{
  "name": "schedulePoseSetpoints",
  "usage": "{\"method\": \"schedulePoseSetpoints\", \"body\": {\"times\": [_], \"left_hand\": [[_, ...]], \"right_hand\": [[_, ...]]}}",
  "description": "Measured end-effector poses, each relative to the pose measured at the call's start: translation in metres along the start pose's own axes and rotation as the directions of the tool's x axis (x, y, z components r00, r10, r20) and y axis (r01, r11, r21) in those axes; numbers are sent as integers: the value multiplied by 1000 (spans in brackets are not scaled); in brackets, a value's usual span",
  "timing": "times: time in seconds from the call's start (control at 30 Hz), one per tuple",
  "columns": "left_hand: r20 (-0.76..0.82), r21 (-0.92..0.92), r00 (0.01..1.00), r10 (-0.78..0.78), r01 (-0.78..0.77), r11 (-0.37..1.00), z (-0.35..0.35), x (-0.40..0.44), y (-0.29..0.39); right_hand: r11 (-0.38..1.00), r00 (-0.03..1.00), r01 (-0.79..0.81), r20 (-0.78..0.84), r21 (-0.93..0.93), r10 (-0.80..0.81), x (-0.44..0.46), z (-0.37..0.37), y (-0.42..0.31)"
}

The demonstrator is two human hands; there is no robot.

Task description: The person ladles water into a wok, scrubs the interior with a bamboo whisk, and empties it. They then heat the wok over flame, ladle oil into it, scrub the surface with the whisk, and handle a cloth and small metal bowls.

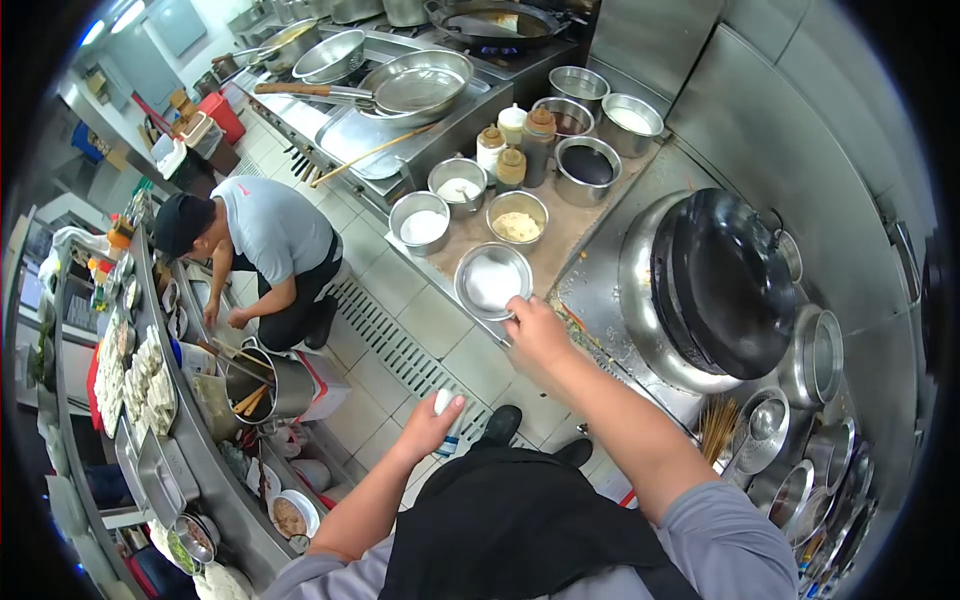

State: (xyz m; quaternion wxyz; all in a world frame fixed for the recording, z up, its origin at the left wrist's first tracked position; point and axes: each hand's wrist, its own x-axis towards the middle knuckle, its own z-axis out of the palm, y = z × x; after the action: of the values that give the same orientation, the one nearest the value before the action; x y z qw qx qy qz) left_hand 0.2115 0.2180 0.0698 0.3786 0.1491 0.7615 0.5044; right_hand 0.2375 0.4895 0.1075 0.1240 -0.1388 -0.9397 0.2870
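Note:
My left hand (430, 428) is closed around a small container, its white top (443, 402) above the fingers and a blue-and-white part showing below. It is held over the floor in front of my apron (520, 530). My right hand (541, 335), slightly blurred, has its fingers closed at the near rim of a round metal bowl (493, 282) with white contents. That bowl is at the counter's front corner. Just behind it stand a bowl of pale yellow minced stuff (517, 227) and a bowl of white powder (424, 226).
Squeeze bottles (511, 168) and a pot of dark liquid (587, 168) stand farther back. A black wok (735, 280) leans at right. A co-worker (270, 240) bends over the left counter beside a tall pot (285, 385). A floor drain (390, 345) runs between the counters.

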Motion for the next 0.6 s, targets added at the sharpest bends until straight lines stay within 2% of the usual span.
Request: {"method": "schedulePoseSetpoints", "body": {"times": [0.07,0.2,0.3,0.37,0.47,0.6], "left_hand": [[-18,-21,999,-43,43,999,-4,-14,9],[-28,-54,990,-141,140,989,-10,-26,1],[8,-37,977,-211,212,977,-12,-32,3],[37,-48,976,-213,215,975,-9,-26,10],[117,-21,973,-198,202,979,-1,-14,9],[188,163,974,-128,97,982,16,11,18]], "right_hand": [[998,998,47,28,35,-48,17,8,4],[1000,999,7,-38,-1,-7,49,7,-8],[994,997,69,-46,87,-66,45,6,-12],[993,999,7,-50,120,-1,38,3,-13],[998,1000,-24,-8,62,25,43,3,-14],[997,994,-38,102,63,31,63,20,1]]}}
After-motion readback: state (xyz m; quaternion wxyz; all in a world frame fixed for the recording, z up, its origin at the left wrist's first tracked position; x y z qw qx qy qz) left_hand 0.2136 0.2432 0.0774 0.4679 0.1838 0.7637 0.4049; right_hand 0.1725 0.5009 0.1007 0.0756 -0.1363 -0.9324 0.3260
